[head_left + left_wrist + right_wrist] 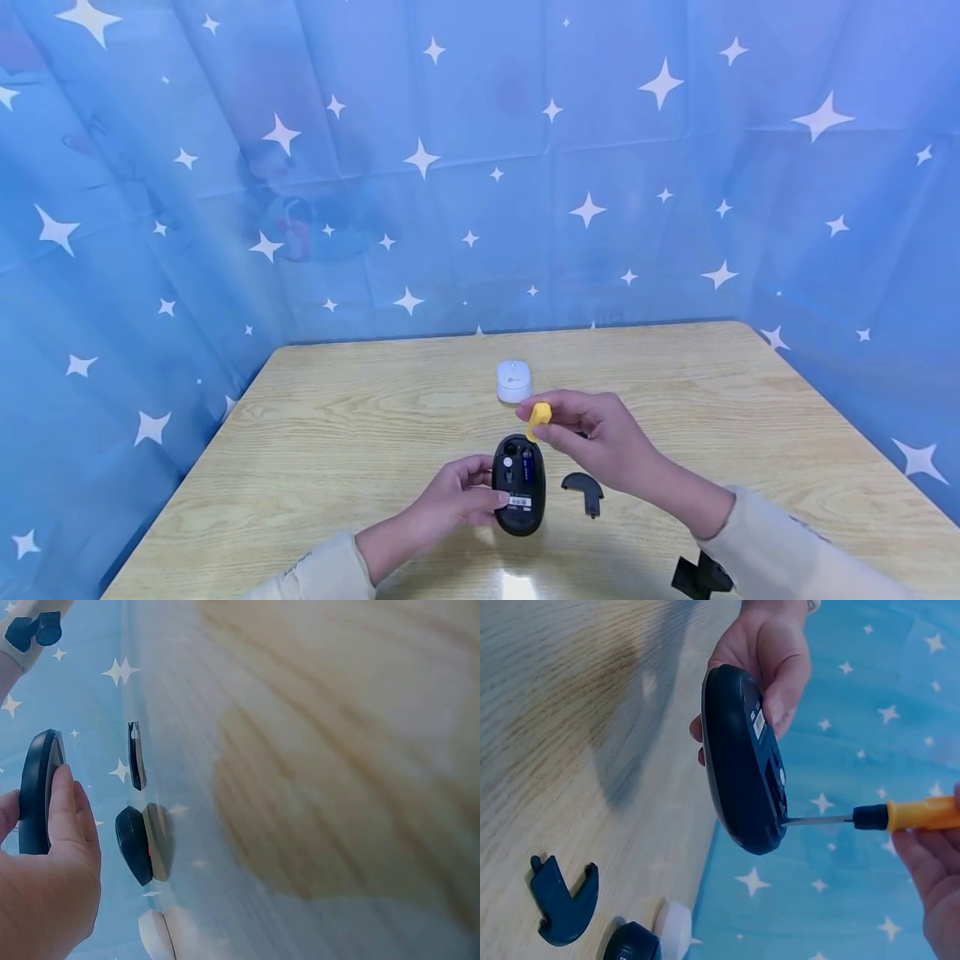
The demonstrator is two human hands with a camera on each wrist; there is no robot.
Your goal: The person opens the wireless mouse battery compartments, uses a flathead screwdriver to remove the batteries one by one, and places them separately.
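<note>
My left hand (467, 498) grips a black computer mouse (517, 521) by its side, thumb across the underside, which faces up. Its battery bay is uncovered, with a dark blue battery (528, 468) inside. My right hand (600, 433) pinches the yellow handle of a screwdriver (539, 417). In the right wrist view, the metal shaft of the screwdriver (821, 820) reaches the underside of the mouse (735, 765), near the end away from my left hand (769, 652). A black curved battery cover (587, 492) lies on the table, right of the mouse.
A white mouse (513, 382) sits farther back on the wooden table (360, 400). Another dark rounded object (632, 943) stands near it, mostly hidden by my right hand in the head view. A blue star-patterned curtain (480, 183) hangs behind the table.
</note>
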